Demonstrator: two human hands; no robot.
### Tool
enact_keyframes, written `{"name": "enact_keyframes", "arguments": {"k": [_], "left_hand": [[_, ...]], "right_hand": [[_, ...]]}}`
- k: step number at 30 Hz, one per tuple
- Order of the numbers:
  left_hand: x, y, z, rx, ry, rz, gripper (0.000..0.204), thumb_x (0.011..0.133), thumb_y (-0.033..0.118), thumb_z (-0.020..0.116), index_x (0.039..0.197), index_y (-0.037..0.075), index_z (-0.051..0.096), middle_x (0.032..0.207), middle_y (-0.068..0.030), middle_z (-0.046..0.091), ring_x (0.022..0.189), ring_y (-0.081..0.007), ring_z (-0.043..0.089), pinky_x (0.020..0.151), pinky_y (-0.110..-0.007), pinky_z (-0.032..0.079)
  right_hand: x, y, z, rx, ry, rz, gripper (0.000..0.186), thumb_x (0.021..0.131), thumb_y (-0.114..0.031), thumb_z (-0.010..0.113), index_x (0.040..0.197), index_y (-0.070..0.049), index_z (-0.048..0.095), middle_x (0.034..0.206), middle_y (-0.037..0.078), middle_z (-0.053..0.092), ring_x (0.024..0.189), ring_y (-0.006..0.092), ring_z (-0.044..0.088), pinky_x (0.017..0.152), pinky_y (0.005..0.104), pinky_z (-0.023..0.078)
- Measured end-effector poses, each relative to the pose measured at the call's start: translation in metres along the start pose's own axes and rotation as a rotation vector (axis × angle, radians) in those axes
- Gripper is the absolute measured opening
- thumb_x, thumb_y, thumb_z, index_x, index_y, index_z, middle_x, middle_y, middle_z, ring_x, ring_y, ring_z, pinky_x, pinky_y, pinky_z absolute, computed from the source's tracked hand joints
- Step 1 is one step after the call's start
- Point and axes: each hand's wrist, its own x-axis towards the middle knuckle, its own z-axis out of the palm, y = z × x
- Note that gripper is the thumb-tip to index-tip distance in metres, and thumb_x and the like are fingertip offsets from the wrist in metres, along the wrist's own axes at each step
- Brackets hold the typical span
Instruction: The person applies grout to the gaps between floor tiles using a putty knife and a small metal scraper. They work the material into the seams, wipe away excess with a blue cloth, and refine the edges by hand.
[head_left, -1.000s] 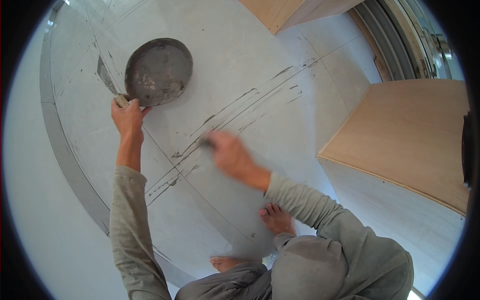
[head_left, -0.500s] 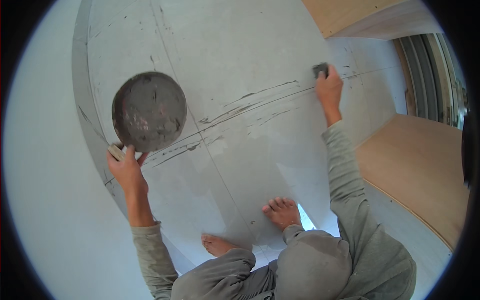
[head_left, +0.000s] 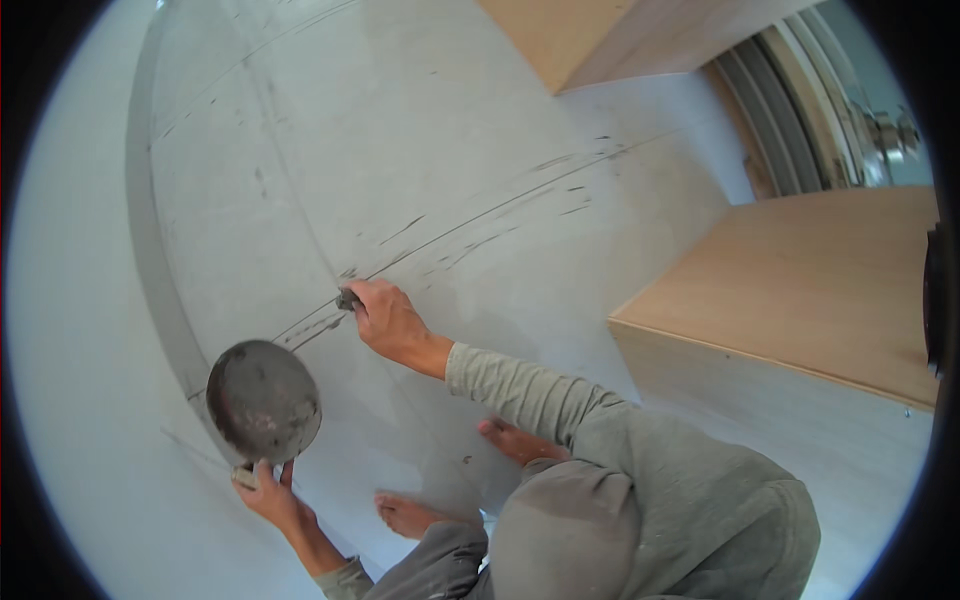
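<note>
Filling a floor joint with grout from a hand-held pan.

The right hand (head_left: 388, 322) is clenched around a small dark tool (head_left: 347, 299) and presses it on the grey streaked line (head_left: 470, 225) in the pale floor (head_left: 420, 130). The left hand (head_left: 268, 495) grips the short handle of the round pan (head_left: 263, 400), which hangs low over the floor, tilted, with grey paste inside. The pan is near the tool but apart from it. I judge that the main risk is the tilt: if the left wrist drops more, paste can slide out on the floor. The bare feet (head_left: 515, 440) stand close to the line, so a step back can smear it. The wooden board (head_left: 800, 290) lies well apart at the right. Too much pressure on the tool can also scratch the surface beside the joint.
</note>
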Motion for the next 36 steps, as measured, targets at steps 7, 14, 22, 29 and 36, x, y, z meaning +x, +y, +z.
{"name": "enact_keyframes", "arguments": {"k": [7,14,22,29,36], "left_hand": [[-0.028,0.012,0.032,0.028,-0.115,0.002,0.053,0.092,0.005,0.054,0.142,0.002,0.039,0.140,-0.0168,0.048,0.121,-0.0299,0.059,0.087,-0.044,0.064],[-0.038,0.006,0.038,0.119,-0.228,-0.026,0.037,0.089,0.001,0.055,0.125,0.000,0.045,0.129,-0.0187,0.050,0.110,-0.0278,0.061,0.081,-0.043,0.066],[-0.054,-0.030,0.043,0.275,-0.441,-0.038,0.032,0.090,-0.001,0.052,0.121,0.001,0.046,0.121,-0.0162,0.052,0.101,-0.0253,0.064,0.076,-0.041,0.067],[-0.061,-0.036,0.029,0.277,-0.433,-0.059,0.035,0.090,-0.002,0.050,0.124,-0.003,0.045,0.117,-0.0176,0.054,0.101,-0.0255,0.064,0.078,-0.040,0.066],[-0.063,-0.044,0.034,0.273,-0.387,-0.091,0.037,0.089,-0.002,0.051,0.126,-0.004,0.045,0.120,-0.0187,0.054,0.103,-0.0263,0.064,0.079,-0.041,0.066]], "right_hand": [[0.006,0.024,-0.043,-0.109,0.015,-0.072,0.026,0.084,-0.001,0.055,0.107,0.002,0.066,0.092,0.025,0.069,0.090,0.0470,0.062,0.080,0.0520,0.052],[0.074,0.080,-0.151,0.042,0.532,0.161,0.024,0.090,0.000,0.058,0.109,-0.001,0.071,0.100,0.021,0.073,0.096,0.0371,0.071,0.085,0.0411,0.055],[0.067,0.246,-0.369,-0.598,1.156,0.221,0.031,0.085,0.005,0.060,0.113,-0.002,0.071,0.105,0.018,0.074,0.099,0.0375,0.069,0.089,0.0433,0.054],[0.045,0.252,-0.370,-0.886,0.771,0.156,0.034,0.081,0.004,0.061,0.112,-0.005,0.073,0.106,0.018,0.073,0.103,0.0386,0.067,0.095,0.0464,0.052],[0.041,0.247,-0.399,-0.541,0.916,0.292,0.033,0.082,0.000,0.060,0.113,-0.004,0.071,0.106,0.019,0.074,0.103,0.0385,0.068,0.093,0.0454,0.053]]}}
